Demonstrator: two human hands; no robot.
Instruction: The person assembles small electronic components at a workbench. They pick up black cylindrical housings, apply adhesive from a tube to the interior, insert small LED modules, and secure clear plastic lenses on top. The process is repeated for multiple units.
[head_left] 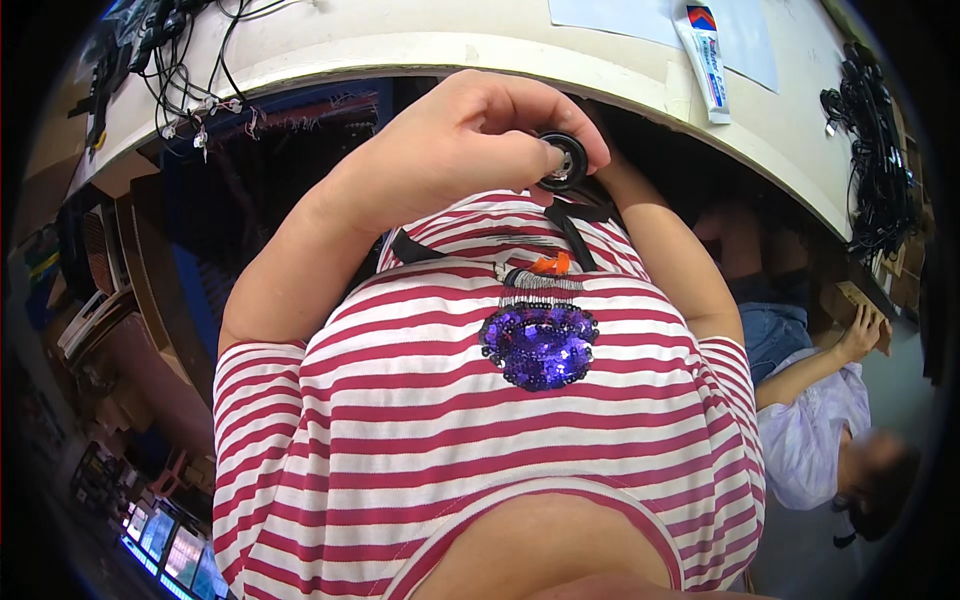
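Above my lap, in front of the table edge, my left hand [490, 125] is closed with thumb and fingers pinching a small round black part [563, 162]. It has a thick black rim and a lighter, shiny centre, partly covered by my thumb; its exact kind I cannot make out. My right forearm [660, 225] reaches forward into the shadow below the table edge. The right hand itself is hidden there, behind my left fingers.
On the pale table [400, 45] lie thin black cables [185, 75] at left, a white-and-blue tube [706, 65] on a sheet, and bundled black cables [868, 150] at right. Another person [815, 420] at right holds a cardboard piece [868, 315]. Shelving stands at left.
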